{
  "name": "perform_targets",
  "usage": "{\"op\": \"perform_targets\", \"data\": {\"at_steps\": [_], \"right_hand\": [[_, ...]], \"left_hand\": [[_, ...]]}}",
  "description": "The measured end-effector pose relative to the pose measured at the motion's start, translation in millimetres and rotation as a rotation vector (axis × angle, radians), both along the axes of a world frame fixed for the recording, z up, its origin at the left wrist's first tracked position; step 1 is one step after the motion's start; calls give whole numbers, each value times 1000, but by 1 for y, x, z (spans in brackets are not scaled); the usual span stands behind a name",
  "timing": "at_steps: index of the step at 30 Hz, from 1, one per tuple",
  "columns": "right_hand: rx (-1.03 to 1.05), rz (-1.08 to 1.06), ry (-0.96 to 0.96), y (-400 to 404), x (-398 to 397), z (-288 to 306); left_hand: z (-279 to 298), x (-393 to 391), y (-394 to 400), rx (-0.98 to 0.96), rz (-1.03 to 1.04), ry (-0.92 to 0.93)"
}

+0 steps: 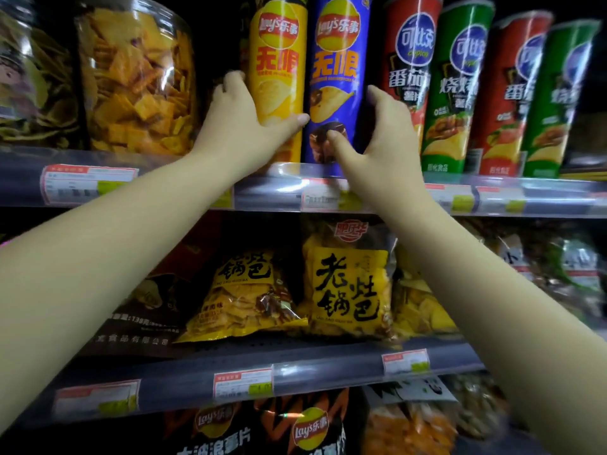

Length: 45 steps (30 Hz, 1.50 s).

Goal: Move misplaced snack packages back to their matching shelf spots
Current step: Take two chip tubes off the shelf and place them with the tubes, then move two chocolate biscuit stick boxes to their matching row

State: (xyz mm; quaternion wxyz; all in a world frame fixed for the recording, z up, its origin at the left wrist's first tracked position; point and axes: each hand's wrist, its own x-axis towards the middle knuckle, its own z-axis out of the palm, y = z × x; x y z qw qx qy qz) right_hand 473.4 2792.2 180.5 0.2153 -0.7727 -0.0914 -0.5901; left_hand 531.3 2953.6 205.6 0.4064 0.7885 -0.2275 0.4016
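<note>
On top shelf, front edge: yellow can (277,60) and purple can (338,77) stand upright side by side, touching or nearly so. Left hand (244,116) is wrapped round lower half of yellow can, thumb across the front, fingers behind. Right hand (374,133) is cupped at base of purple can, thumb on the front, fingers curled at its right side; looks like contact but can't tell if grip is firm yet. Hands are apart, one per can.

Which can is the misplaced one: can't tell from here. Red and green cans (460,80) sit in a row just right of purple. Clear tub (138,80) of crackers is just left of yellow. Price tags (88,183) run along shelf rail (285,178).

Advice for the step: grip low and square, lift straight up to clear the rail lip, keep cans vertical so neighbours don't topple. Match label colour w/ the row behind before setting down. Bags (348,284) on shelf below are not involved.
</note>
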Motion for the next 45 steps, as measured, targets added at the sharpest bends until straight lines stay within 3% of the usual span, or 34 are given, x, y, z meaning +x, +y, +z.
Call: {"op": "perform_targets", "data": {"at_steps": [5,11,20,31,39,45], "right_hand": [[-52,-11,80,-33,-44,-11],[9,27,80,-105,-86,-19],[-29,-108,159,-260,-155,-20],[-28,-250,195,-423,-213,-18],[-121,-280,175,-457,-178,-16],[-280,-292,87,-469,-150,-16]], "left_hand": [[-13,-10,0,-35,63,-325],[-23,-57,-65,-14,-55,-457],[-36,-122,-246,171,-450,-63],[-28,-141,-406,236,-527,-28],[9,-113,-455,254,-539,-22],[29,-85,-468,284,-422,5]]}}
